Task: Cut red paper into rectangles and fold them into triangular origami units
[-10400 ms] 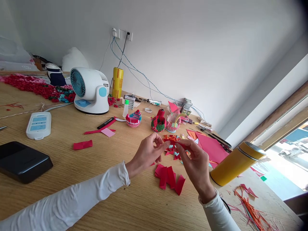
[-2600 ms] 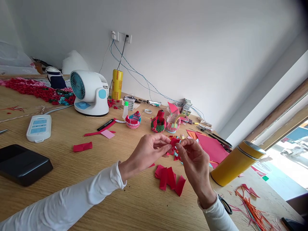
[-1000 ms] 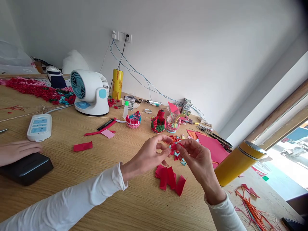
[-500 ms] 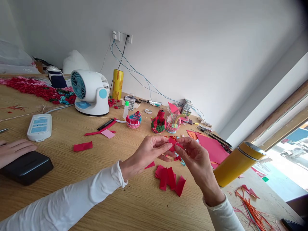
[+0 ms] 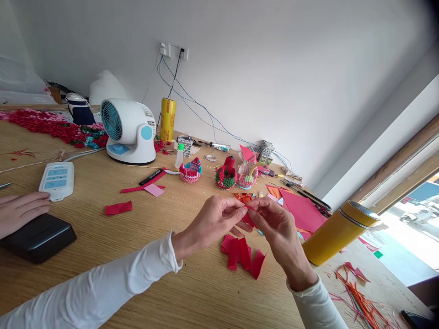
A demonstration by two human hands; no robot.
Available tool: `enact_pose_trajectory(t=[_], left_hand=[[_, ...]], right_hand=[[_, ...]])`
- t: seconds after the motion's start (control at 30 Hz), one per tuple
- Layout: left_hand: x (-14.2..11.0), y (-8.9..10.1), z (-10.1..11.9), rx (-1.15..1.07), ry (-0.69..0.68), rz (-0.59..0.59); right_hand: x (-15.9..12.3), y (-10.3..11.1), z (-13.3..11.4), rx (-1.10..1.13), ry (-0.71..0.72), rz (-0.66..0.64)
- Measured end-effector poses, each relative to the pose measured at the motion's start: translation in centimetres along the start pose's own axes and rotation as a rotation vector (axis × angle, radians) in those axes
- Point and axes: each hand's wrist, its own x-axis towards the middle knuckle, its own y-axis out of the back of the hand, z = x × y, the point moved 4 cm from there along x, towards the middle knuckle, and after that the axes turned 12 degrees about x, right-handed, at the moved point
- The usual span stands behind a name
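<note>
1. Red paper piece point(image 5: 248, 220), small and partly hidden by fingers, is held between the left hand point(image 5: 216, 220) and the right hand point(image 5: 279, 225), above the wooden surface point(image 5: 154, 283).
2. Each hand has a narrow grip, thumb and fingertips pinched on the paper; the two sets of fingertips nearly meet. The exact shape of the fold cannot be told.
3. Just below the hands lie loose red rectangles point(image 5: 244, 254), overlapping one another. Behind the fingers is a heap of orange folded pieces point(image 5: 244, 197), partly covered.
4. Farther back stand a pink-and-blue paper basket point(image 5: 190, 171), a red-and-green paper figure point(image 5: 225, 177) and a pale pink one point(image 5: 246, 174), the last two side by side.
5. Right of the hands, a large red sheet point(image 5: 303, 211) lies flat near a yellow bottle point(image 5: 339, 234).
6. At the far left, another person's hand point(image 5: 22, 211) rests at a black box point(image 5: 39, 237), its fingertips near a white power strip point(image 5: 57, 180).
</note>
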Motion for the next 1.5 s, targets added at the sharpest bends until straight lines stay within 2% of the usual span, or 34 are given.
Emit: enact_pose_trajectory(t=[0.23,0.37,0.53,1.27,1.5], left_hand=[[-0.2,-0.2,0.3,0.032,-0.004,0.007],[-0.3,-0.4,0.8,0.123,-0.047,0.006],[-0.5,-0.5,0.9,0.219,-0.074,0.030],[-0.3,-0.2,0.5,0.170,-0.008,0.034],[-0.3,0.2,0.4,0.233,-0.099,0.088]], right_hand=[[0.0,0.1,-0.1,0.027,-0.026,0.000],[0.0,0.2,0.3,0.047,-0.057,0.045],[0.1,0.3,0.3,0.025,-0.082,0.022],[0.3,0.5,0.2,-0.176,-0.031,0.007],[0.2,0.0,-0.2,-0.286,-0.010,0.044]])
